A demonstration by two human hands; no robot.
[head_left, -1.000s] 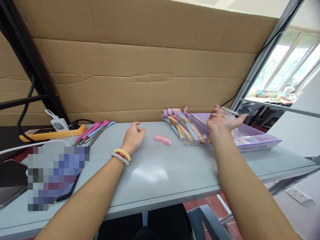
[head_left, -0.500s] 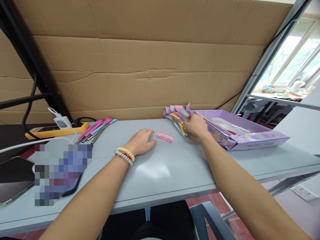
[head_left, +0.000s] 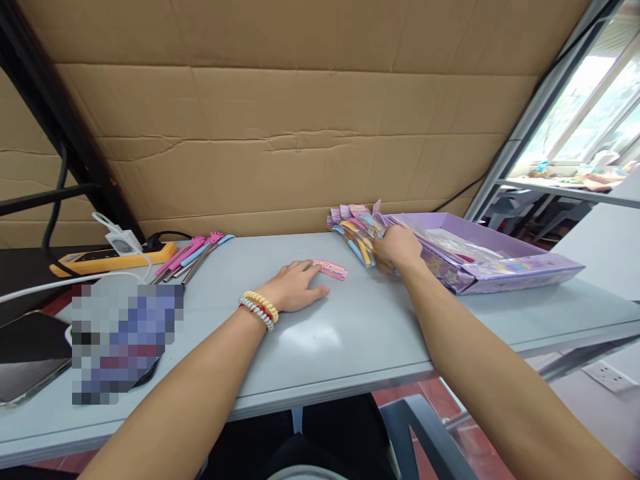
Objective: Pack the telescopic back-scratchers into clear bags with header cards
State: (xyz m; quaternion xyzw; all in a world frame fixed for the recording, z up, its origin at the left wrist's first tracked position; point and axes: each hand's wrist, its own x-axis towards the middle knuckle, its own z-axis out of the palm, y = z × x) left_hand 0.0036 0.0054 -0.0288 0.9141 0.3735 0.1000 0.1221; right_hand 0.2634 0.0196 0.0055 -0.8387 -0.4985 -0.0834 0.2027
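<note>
My left hand (head_left: 296,285) lies palm down on the table, fingers stretched out. Its index fingertip touches the left end of a small pink printed card (head_left: 332,269). Over at the pile of clear plastic packets (head_left: 356,233), which have pink header cards and blue and yellow handles inside, my right hand (head_left: 399,247) is closed on the packet at the pile's right side. Its fingertips are mostly hidden. Directly right of that hand stands a shallow purple box (head_left: 520,270) with clear plastic wrapping inside.
Pink and blue back scratchers (head_left: 193,255) with metal rods lie at left, near a yellow power strip (head_left: 113,259) with a white charger (head_left: 124,241). A dark phone (head_left: 33,357) and a blurred-out item (head_left: 133,340) are nearer. Cardboard (head_left: 300,153) walls the table's (head_left: 310,360) back.
My left hand has slid right, its index finger now reaching the pink card. My right hand has shifted slightly right beside the packets and stays closed.
</note>
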